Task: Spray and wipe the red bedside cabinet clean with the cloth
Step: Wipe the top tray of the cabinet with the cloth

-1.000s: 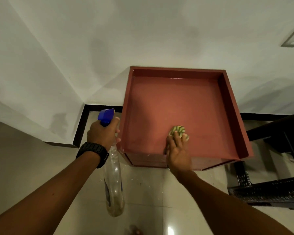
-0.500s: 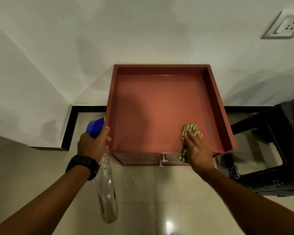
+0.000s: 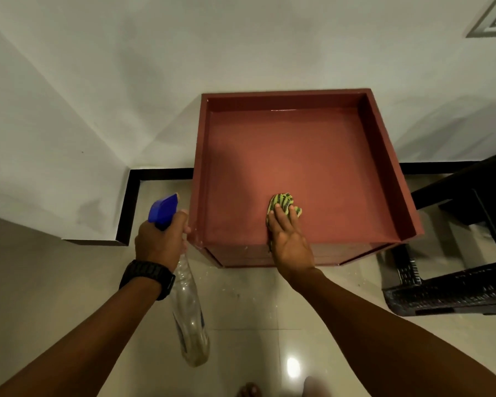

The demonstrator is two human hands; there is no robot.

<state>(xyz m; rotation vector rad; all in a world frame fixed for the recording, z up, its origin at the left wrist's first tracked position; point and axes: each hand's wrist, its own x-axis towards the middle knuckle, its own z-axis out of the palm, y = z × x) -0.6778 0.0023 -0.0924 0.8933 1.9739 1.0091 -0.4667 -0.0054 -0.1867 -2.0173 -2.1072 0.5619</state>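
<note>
The red bedside cabinet (image 3: 304, 156) stands against the white wall, its recessed top ringed by a raised rim. A green striped cloth (image 3: 282, 202) lies bunched on the top near the front edge, left of centre. My right hand (image 3: 289, 239) presses flat on the cloth with straight fingers. My left hand (image 3: 161, 242) grips the neck of a clear spray bottle (image 3: 189, 310) with a blue nozzle, held just left of the cabinet's front left corner; the bottle body hangs down over the floor.
A black woven stool (image 3: 453, 270) stands close to the cabinet's right side. A white wall corner with black skirting (image 3: 126, 213) juts out on the left. Glossy beige floor tiles (image 3: 255, 325) lie in front, with my toes at the bottom edge.
My right hand slid the cloth from near the front right of the top back leftward to the front middle. The left hand and bottle stayed beside the cabinet's left corner.
</note>
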